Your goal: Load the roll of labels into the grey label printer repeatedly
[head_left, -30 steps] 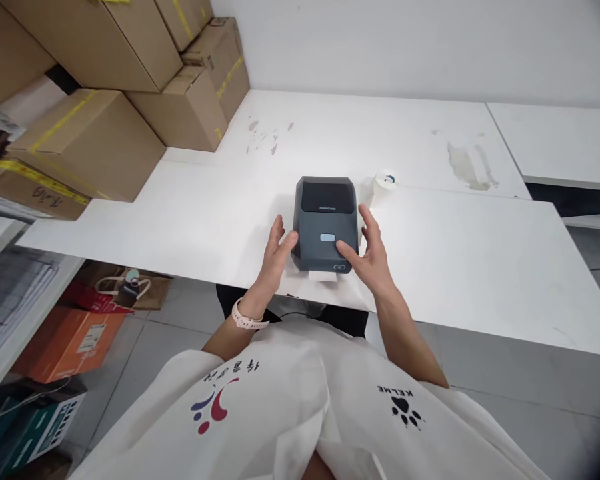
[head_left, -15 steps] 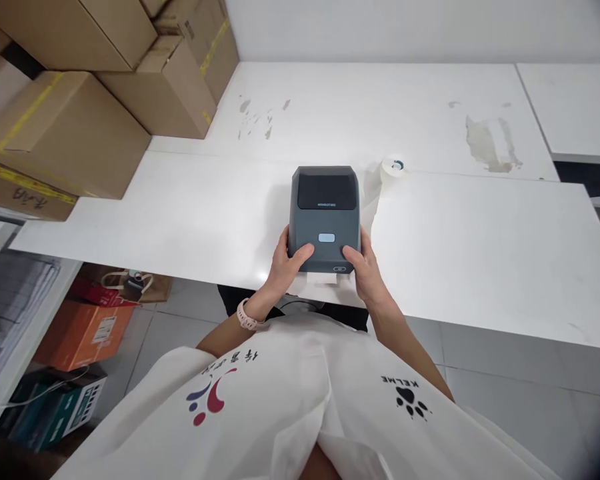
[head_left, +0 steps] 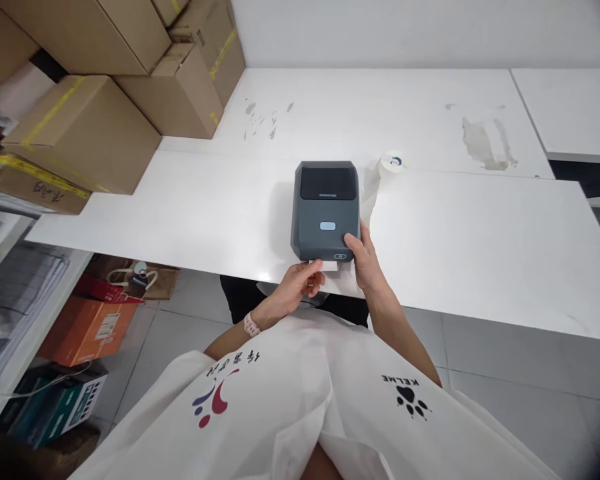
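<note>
A dark grey label printer [head_left: 327,212] stands near the front edge of the white table. White label paper [head_left: 330,266] sticks out of its front slot. My left hand [head_left: 300,283] is just below the printer's front, its thumb and fingers pinching the left side of that paper. On the printer's right front corner rests my right hand [head_left: 367,261], thumb on top and fingers along the side. Behind and to the right is a roll of label paper [head_left: 391,162], with a strip running from it toward the printer.
Cardboard boxes [head_left: 85,127] are stacked on the left of the white table [head_left: 460,247]. Below on the left, an orange box [head_left: 87,332] and a green box [head_left: 63,407] sit beside a shelf. A wall [head_left: 380,33] rises behind the table.
My left hand has let go of the printer's left side and moved down to the paper at its front. The right hand stays on the printer.
</note>
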`<state>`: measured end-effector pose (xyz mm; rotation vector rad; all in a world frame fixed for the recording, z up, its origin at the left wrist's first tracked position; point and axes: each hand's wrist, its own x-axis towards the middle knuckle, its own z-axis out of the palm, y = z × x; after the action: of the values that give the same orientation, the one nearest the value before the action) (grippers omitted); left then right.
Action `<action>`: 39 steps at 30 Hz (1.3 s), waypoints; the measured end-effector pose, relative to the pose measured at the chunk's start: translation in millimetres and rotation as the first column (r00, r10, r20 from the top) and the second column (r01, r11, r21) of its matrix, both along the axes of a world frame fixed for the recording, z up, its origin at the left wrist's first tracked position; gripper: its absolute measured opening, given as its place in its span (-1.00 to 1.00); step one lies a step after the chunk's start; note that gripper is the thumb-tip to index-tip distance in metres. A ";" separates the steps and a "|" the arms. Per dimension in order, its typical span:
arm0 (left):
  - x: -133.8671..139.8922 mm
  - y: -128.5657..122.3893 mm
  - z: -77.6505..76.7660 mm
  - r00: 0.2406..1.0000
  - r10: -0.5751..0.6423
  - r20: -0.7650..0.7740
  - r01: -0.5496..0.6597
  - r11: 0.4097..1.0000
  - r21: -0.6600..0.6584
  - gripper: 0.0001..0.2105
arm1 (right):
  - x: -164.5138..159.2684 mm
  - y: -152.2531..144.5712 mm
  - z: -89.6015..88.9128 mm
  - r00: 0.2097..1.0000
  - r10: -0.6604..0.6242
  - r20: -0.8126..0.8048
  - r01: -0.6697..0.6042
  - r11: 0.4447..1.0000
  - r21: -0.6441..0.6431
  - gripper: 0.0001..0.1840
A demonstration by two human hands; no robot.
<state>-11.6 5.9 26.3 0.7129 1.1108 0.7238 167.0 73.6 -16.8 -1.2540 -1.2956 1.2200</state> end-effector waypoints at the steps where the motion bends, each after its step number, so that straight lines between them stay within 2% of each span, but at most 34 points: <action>1: 1.8 3.4 2.4 0.999 0.013 0.046 -0.012 1.000 -0.015 -0.52 | -0.2 0.3 0.1 1.000 0.001 0.000 -0.001 1.000 0.000 -0.17; 3: 3.2 7.0 5.1 0.998 0.050 0.026 -0.051 0.998 0.032 -0.53 | -0.8 0.0 2.0 1.000 0.010 0.010 -0.010 1.000 0.005 -0.17; 6: -0.3 7.4 2.6 0.990 0.056 -0.126 -0.037 0.988 0.153 -0.52 | -2.1 -4.8 11.8 0.996 -0.029 0.080 0.026 0.999 0.046 -0.17; 7: -2.7 7.6 0.8 0.984 0.031 -0.173 0.000 0.984 0.178 -0.52 | -2.7 -7.4 17.7 0.986 -0.086 0.143 0.073 0.993 0.095 -0.18; 9: -8.8 9.4 -2.5 0.971 -0.046 -0.236 0.096 0.974 0.205 -0.51 | -4.1 -13.1 32.9 0.922 -0.237 0.307 0.152 0.949 0.278 -0.25; 10: -12.6 10.7 -3.4 0.963 -0.086 -0.256 0.144 0.966 0.216 -0.52 | -4.8 -15.5 41.4 0.876 -0.285 0.389 0.128 0.916 0.381 -0.30; 12: -22.3 13.2 -3.5 0.943 -0.168 -0.289 0.239 0.943 0.233 -0.56 | -6.6 -18.5 57.9 0.798 -0.275 0.535 -0.055 0.852 0.521 -0.38; 14: -35.3 14.5 -1.0 0.907 -0.239 -0.345 0.330 0.914 0.236 -0.62 | -9.0 -19.1 70.6 0.732 -0.218 0.645 -0.255 0.791 0.557 -0.39; 15: -42.7 14.7 1.1 0.884 -0.256 -0.391 0.364 0.901 0.234 -0.64 | -10.5 -18.6 75.1 0.702 -0.207 0.681 -0.315 0.767 0.558 -0.38; 17: -58.1 15.1 6.5 0.839 -0.216 -0.500 0.375 0.895 0.243 -0.67 | -14.2 -16.2 81.2 0.667 -0.223 0.711 -0.359 0.739 0.569 -0.39; 18: -64.8 15.6 9.6 0.821 -0.155 -0.549 0.344 0.903 0.259 -0.68 | -16.3 -14.2 83.1 0.660 -0.231 0.714 -0.362 0.735 0.573 -0.41; 21: -74.9 20.1 18.8 0.785 0.148 -0.601 0.122 0.915 0.384 -0.69 | -23.5 -6.6 86.4 0.666 -0.232 0.709 -0.344 0.747 0.568 -0.45; 23: -70.7 24.6 23.4 0.769 0.342 -0.540 -0.029 0.863 0.504 -0.66 | -27.4 -2.9 85.5 0.676 -0.210 0.706 -0.332 0.769 0.547 -0.47; 24: -65.9 26.5 24.6 0.774 0.394 -0.496 -0.071 0.831 0.551 -0.63 | -28.4 -2.5 83.4 0.692 -0.197 0.695 -0.325 0.774 0.543 -0.47; 26: -53.7 28.3 24.2 0.821 0.391 -0.416 -0.084 0.804 0.589 -0.53 | -27.2 -6.4 74.9 0.756 -0.195 0.625 -0.260 0.787 0.560 -0.46; 28: -41.9 27.0 21.0 0.880 0.307 -0.362 -0.055 0.823 0.565 -0.40 | -21.5 -15.6 61.4 0.832 -0.262 0.489 -0.088 0.808 0.583 -0.44; 30: -33.8 24.5 17.8 0.907 0.250 -0.338 -0.029 0.839 0.544 -0.33 | -13.2 -26.6 46.7 0.870 -0.333 0.364 0.104 0.845 0.525 -0.38; 31: -31.6 23.9 17.5 0.908 0.248 -0.337 -0.024 0.835 0.550 -0.32 | -9.1 -31.2 40.7 0.882 -0.338 0.328 0.156 0.867 0.472 -0.36; 34: -32.1 30.9 24.7 0.898 0.288 -0.334 -0.025 0.790 0.613 -0.33 | -0.8 -34.0 35.1 0.926 -0.263 0.270 0.151 0.915 0.375 -0.34; 36: -36.1 45.6 34.1 0.907 0.300 -0.297 -0.027 0.744 0.668 -0.34 | 0.5 -22.7 42.6 0.944 -0.234 0.231 0.125 0.905 0.406 -0.31; 39: -41.3 77.1 43.5 0.913 0.348 -0.214 -0.067 0.645 0.762 -0.38 | -0.1 15.1 63.4 0.947 -0.246 0.208 0.118 0.865 0.487 -0.26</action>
<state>-52.9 83.1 69.8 1.4771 1.2180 1.3350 166.9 88.8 46.6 -1.1681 -1.5122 0.5591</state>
